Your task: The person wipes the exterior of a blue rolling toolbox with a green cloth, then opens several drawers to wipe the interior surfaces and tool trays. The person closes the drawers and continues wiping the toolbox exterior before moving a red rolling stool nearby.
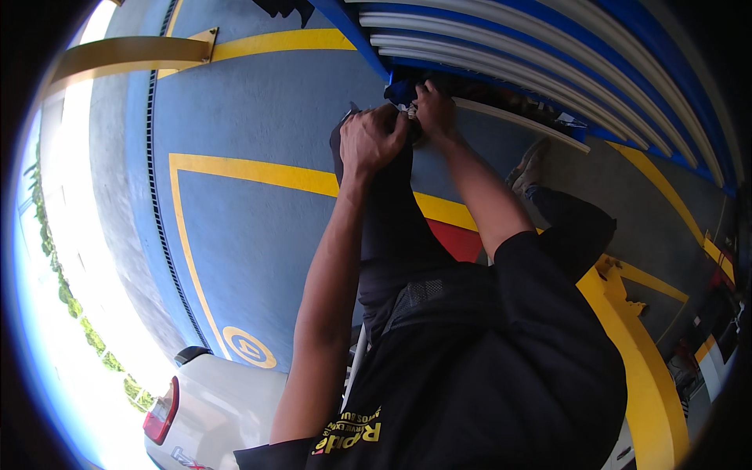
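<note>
Close together above my bent knee are both hands, at the low end of a blue cabinet [364, 39] with pale drawer fronts. My left hand [372, 141] is closed, knuckles up, its thumb pointing toward the right hand. Just right of it, my right hand [435, 112] has its fingers curled inward. Between them shows a small, pale, shiny item [410, 111], too small to name; the fingers of both hands close around it. Right behind the hands, an open bottom drawer [517, 125] holds dark things I cannot make out.
Yellow lines [258, 171] mark the grey-blue floor. A yellow metal beam [642, 368] stands at the right, near my side. A white vehicle [227, 415] with a red tail light is at lower left. A tan post [133, 59] is bolted down at upper left.
</note>
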Available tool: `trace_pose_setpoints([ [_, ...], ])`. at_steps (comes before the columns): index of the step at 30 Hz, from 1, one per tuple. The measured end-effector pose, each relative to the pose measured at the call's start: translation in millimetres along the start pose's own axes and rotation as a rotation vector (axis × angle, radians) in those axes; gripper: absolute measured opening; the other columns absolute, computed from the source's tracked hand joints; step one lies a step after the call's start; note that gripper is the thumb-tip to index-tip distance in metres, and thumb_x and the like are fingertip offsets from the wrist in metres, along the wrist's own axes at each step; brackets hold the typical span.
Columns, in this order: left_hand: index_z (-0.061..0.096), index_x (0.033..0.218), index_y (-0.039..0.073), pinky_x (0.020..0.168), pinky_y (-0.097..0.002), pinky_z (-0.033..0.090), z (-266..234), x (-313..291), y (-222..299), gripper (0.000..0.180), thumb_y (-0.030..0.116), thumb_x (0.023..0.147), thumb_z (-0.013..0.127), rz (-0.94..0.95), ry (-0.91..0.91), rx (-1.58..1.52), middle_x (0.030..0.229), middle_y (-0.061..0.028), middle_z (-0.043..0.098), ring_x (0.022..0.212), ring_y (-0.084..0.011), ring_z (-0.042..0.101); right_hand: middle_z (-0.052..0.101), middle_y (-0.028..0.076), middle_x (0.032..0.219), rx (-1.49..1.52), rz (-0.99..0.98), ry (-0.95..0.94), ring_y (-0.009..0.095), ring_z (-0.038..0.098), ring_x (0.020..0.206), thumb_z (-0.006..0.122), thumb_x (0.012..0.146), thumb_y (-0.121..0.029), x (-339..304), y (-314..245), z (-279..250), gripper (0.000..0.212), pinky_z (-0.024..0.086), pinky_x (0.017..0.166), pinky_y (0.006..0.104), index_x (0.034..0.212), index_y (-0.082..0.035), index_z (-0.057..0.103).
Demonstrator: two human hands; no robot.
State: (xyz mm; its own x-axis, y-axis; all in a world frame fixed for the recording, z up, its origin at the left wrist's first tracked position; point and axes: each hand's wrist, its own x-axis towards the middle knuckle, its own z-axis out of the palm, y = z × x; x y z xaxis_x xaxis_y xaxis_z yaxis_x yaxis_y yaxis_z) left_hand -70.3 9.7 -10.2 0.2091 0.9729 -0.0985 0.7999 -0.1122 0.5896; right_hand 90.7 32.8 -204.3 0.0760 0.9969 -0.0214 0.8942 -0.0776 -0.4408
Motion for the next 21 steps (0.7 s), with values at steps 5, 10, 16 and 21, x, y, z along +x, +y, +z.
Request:
trace_pose_setpoints([
  [5,0.08,0.098,0.004,0.087,-0.0501,0.06,-2.7,1.6,-2.8,0.043,0.043,0.099,0.062,-0.013,-0.028,-0.032,0.09,-0.0205,0.079,0.084,-0.0423,0.077,0.073,0.016,0.122,0.044,0.172,0.364,0.041,0.071,0.112,0.084,0.091,-0.017,-12.3,53.1,-18.1,0.032,0.059,0.094,0.0531,0.122,-0.01,0.079],
  [10,0.08,0.093,0.003,0.088,-0.0503,0.059,-5.5,-1.2,-0.8,0.045,0.044,0.098,0.061,-0.016,-0.005,-0.077,0.088,-0.0221,0.079,0.084,-0.0427,0.076,0.077,0.017,0.124,0.435,0.514,0.468,0.038,0.072,0.114,0.078,0.096,-0.007,-57.4,142.7,-42.1,0.032,0.055,0.1,0.0464,0.127,-0.006,0.079],
  [16,0.079,0.097,0.005,0.092,-0.0505,0.059,-11.8,-11.6,-4.3,0.043,0.043,0.098,0.06,-0.07,-0.01,-0.131,0.093,-0.0208,0.079,0.089,-0.0428,0.077,0.077,0.016,0.129,0.58,0.596,0.428,0.031,0.072,0.122,0.076,0.098,-0.002,-15.7,83.5,-37.3,0.028,0.055,0.103,0.0459,0.126,0.003,0.076],
  [21,0.079,0.099,0.004,0.09,-0.052,0.059,-9.9,2.0,9.5,0.043,0.043,0.098,0.06,-0.039,-0.075,-0.118,0.094,-0.023,0.078,0.092,-0.045,0.076,0.069,0.022,0.13,1.058,0.645,0.479,0.032,0.07,0.116,0.074,0.093,0.009,87.3,21.4,55.6,0.043,0.069,0.088,0.0401,0.133,0.012,0.059],
])
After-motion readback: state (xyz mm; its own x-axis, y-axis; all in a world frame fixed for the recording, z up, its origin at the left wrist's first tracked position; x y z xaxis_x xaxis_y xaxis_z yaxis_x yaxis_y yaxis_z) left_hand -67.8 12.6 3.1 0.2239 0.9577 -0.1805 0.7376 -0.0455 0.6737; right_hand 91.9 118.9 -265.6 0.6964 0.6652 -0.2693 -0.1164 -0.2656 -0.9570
